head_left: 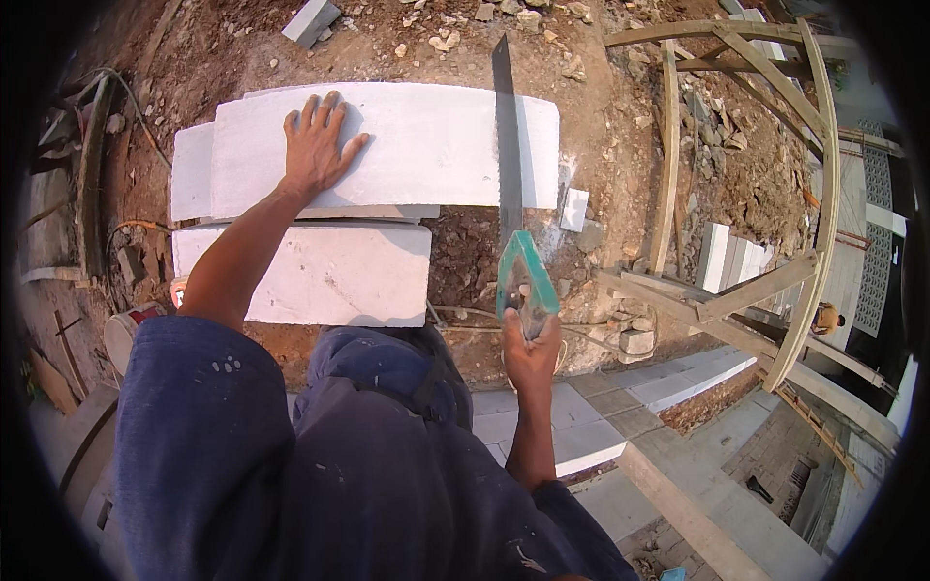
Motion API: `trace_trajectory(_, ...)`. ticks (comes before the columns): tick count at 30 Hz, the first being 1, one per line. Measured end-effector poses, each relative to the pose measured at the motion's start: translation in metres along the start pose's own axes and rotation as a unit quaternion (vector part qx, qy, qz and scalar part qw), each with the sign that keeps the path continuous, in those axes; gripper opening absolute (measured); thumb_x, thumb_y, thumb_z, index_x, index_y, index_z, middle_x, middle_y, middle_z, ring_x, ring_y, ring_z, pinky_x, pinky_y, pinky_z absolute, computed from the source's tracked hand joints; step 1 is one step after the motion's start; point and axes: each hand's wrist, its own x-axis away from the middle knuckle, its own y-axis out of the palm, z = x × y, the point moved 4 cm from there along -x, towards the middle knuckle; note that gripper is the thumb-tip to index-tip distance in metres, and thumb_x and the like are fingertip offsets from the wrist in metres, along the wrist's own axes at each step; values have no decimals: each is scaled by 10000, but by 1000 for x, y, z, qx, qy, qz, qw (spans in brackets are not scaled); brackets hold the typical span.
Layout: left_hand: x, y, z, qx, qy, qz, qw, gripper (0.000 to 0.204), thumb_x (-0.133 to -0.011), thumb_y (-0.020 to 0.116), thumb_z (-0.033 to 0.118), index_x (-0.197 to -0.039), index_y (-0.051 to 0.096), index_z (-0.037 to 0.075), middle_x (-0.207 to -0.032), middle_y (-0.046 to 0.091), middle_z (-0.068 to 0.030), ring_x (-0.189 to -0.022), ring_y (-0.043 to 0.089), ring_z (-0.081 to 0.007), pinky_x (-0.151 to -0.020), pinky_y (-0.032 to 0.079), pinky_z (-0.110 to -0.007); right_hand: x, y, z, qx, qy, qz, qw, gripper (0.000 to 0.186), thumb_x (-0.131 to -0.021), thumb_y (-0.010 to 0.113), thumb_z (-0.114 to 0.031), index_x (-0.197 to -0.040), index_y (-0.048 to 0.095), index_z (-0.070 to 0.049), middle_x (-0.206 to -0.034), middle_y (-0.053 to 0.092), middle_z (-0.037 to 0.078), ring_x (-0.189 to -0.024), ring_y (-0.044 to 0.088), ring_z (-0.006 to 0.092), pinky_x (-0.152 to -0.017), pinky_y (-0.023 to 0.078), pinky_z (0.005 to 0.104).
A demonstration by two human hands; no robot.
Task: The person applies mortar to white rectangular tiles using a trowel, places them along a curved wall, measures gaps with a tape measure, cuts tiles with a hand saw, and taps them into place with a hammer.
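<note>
A long white lightweight block (pixel 417 145) lies across the middle of the view, on top of other white blocks. My left hand (pixel 318 150) presses flat on its upper face with the fingers spread. In my right hand (pixel 531 344) is the green handle of a hand saw (pixel 508 136), the fingers wrapped round the grip. The saw's dark blade points away from me and crosses the block near its right end. Whether the teeth have cut into the block I cannot tell. Closer to me lies a second white block (pixel 329 276), just in front of my legs.
A small white offcut (pixel 574 210) lies on the dirt right of the long block. Wooden frames (pixel 668 155) stand at the right, with stacked white blocks (pixel 727 257) near them. Another block piece (pixel 310 21) lies at the far side. Rubble covers the ground; a bucket (pixel 121 339) stands at the left.
</note>
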Motion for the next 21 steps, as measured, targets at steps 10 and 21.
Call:
trace_trajectory(10,3,0,9,27,13,3,1000,693,-924,445,585,-1368,432,53,-1494,343,-111,-1400,259,-330,-1115,187,-554,-113,26,-25,-5,3,-22,1000,335,-887,637,-194,-1154,583,2,-932,639,92,-778,613,167,-678,499,325)
trace_trajectory(21,-5,-5,16,28,24,62,997,572,-943,468,523,-1267,519,53,-1400,441,-142,-1352,328,-336,-1087,212,-558,-103,34,-19,-295,-65,-52,952,641,-999,481,-404,-1466,306,-1,-914,575,69,-746,571,103,-606,582,289)
